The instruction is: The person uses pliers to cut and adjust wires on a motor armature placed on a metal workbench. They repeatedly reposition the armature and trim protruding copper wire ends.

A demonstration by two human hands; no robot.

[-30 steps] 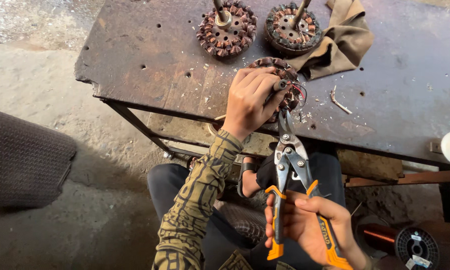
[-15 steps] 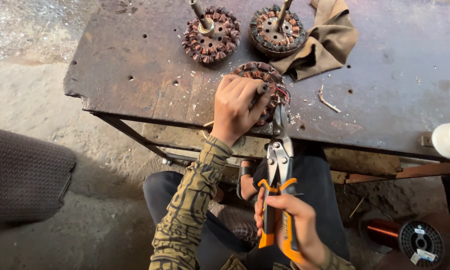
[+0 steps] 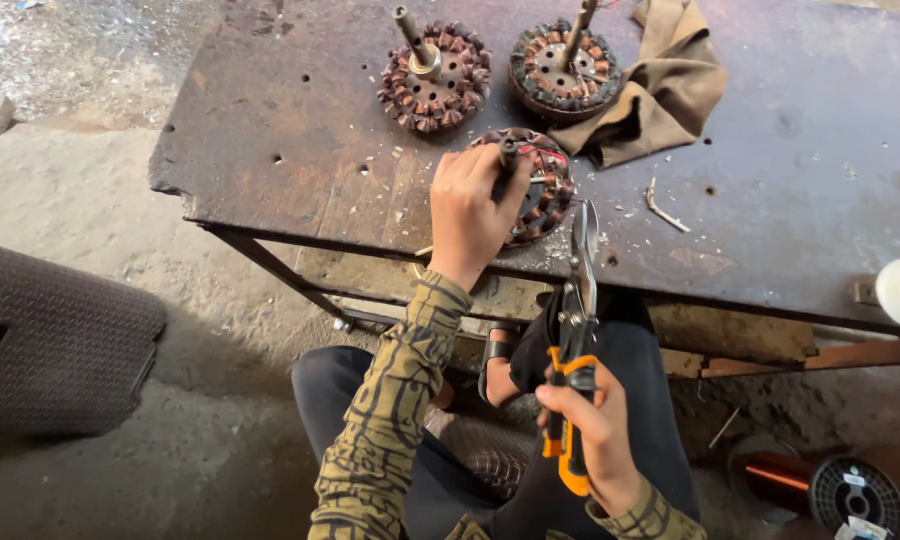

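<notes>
Left hand (image 3: 475, 215): fingers curled over a copper-wound motor stator (image 3: 530, 185) at the near edge of the rusty steel table (image 3: 270, 130). Right hand (image 3: 595, 435): closed around orange-handled snips (image 3: 575, 340), blades pointing at the stator. Far right, floor: copper wire spool (image 3: 820, 485) with a pale label.

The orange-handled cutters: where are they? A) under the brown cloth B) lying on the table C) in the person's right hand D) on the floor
C: the right hand grips the orange-handled cutters by the handles, blades pointing up toward the round copper-wound motor part that the left hand holds on the metal table.
</notes>
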